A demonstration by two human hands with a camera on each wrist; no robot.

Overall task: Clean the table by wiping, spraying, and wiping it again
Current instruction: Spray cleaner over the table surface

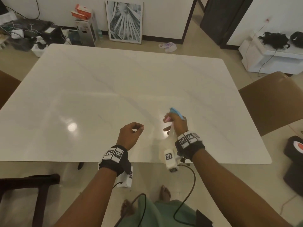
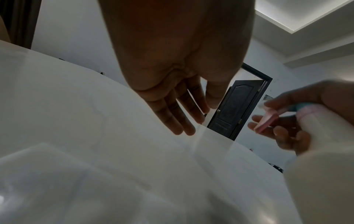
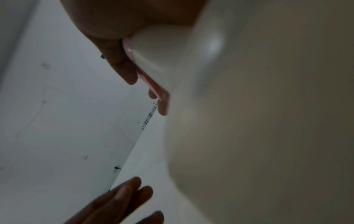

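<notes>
White and glossy, the table (image 1: 114, 82) fills most of the head view, with brown chairs (image 1: 272, 102) at its left and right sides and a cluttered floor beyond its far edge, where a framed print (image 1: 125, 22) leans on the wall. Its polished top will likely be slick once wet, so any wiping should slide easily. Above the near right part of it the right hand (image 1: 177, 122) is wrapped round the neck of a spray bottle (image 1: 170, 136), which has a pale translucent body, a blue head and a pink trigger (image 2: 265, 121), fingers lying by that trigger. The bottle looks like light, stiff plastic (how full it is cannot be read), smooth enough to slip when damp; the narrow neck under the head is the sensible place to hold it, leaving a finger free for the trigger. The left hand (image 1: 130, 134) hovers just left of the bottle, holding nothing; from above its fingers look loosely curled, from its wrist camera nearly straight. No cloth shows in any view, so what will do the wiping is unknown. The right wrist view is almost wholly blocked by the blurred bottle, the nozzle's aim is hard to judge, and whether the table is wet cannot be told under the glare.
</notes>
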